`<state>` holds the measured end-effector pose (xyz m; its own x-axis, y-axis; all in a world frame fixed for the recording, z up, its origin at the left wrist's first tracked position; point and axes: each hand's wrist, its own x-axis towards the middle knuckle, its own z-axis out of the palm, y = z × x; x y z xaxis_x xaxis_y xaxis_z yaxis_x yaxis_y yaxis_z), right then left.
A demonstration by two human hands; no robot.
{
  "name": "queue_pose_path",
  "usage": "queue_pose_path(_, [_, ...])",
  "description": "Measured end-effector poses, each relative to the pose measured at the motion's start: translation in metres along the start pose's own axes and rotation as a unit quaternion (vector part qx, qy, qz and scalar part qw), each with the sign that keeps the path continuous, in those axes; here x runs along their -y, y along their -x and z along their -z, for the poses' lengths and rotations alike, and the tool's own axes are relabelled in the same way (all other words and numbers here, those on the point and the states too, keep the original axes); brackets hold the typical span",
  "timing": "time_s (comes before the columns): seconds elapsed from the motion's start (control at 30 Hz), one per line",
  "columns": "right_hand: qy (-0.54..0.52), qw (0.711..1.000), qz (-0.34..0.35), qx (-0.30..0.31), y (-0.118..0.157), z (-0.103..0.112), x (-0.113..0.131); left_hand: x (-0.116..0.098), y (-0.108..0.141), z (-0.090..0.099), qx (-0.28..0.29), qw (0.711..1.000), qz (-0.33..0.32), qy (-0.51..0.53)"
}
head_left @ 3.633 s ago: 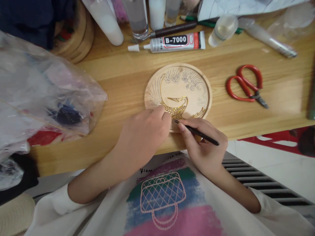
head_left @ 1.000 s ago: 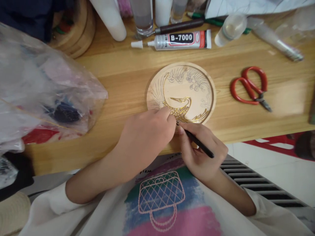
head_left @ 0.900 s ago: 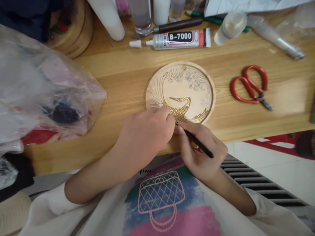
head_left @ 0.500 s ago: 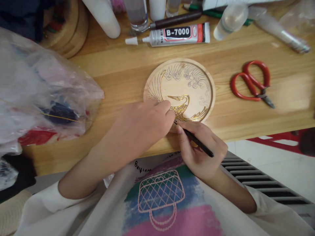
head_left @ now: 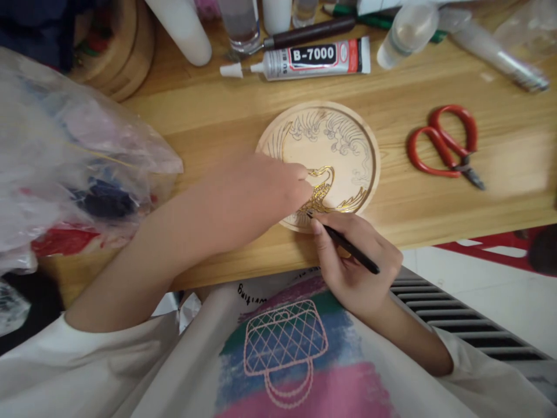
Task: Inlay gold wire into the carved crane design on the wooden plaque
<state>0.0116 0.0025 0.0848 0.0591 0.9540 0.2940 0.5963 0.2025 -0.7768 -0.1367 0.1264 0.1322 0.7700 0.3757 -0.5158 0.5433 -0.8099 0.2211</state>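
Note:
A round wooden plate (head_left: pixel 343 125) lies on the table, with a gold-wire crane (head_left: pixel 319 194) on its lower half and drawn wave lines above. My left hand (head_left: pixel 265 188) is over the plate's left side, its fingers curled together and blurred by motion; whatever they pinch is hidden. In my right hand (head_left: pixel 359 249), at the plate's lower rim, is a slim black pen-like tool (head_left: pixel 352 249), gripped like a pencil. The tool's tip points at the plate just below the crane's body. I cannot tell whether the tip touches the surface.
Behind the plate lies a B-7000 glue tube (head_left: pixel 315 58) beside a dark-handled tool (head_left: pixel 311 33). Red-handled cutters (head_left: pixel 448 145) rest to the right. Clear plastic bags (head_left: pixel 87 145) fill the left side. A small clear cup (head_left: pixel 407 38) stands at the back.
My left hand has moved up and slightly to the right over the plate, uncovering the lower rim and covering part of the crane's beak. My right hand has stayed nearly still.

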Motion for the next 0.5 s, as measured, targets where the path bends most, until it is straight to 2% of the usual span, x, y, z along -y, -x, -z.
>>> queue_pose_path(0.13, [-0.004, 1.000, -0.004, 0.001, -0.001, 0.001, 0.000, 0.003, -0.005, 0.002, -0.004, 1.000, -0.010, -0.006])
queue_pose_path(0.4, [-0.002, 1.000, -0.001, 0.006, -0.001, 0.002, 0.000, 0.015, -0.013, 0.007, -0.018, 0.995, -0.085, -0.047])
queue_pose_path(0.5, [-0.003, 1.000, -0.002, 0.009, -0.001, 0.002, 0.000, 0.017, -0.020, 0.010, -0.021, 0.993, -0.093, -0.071])
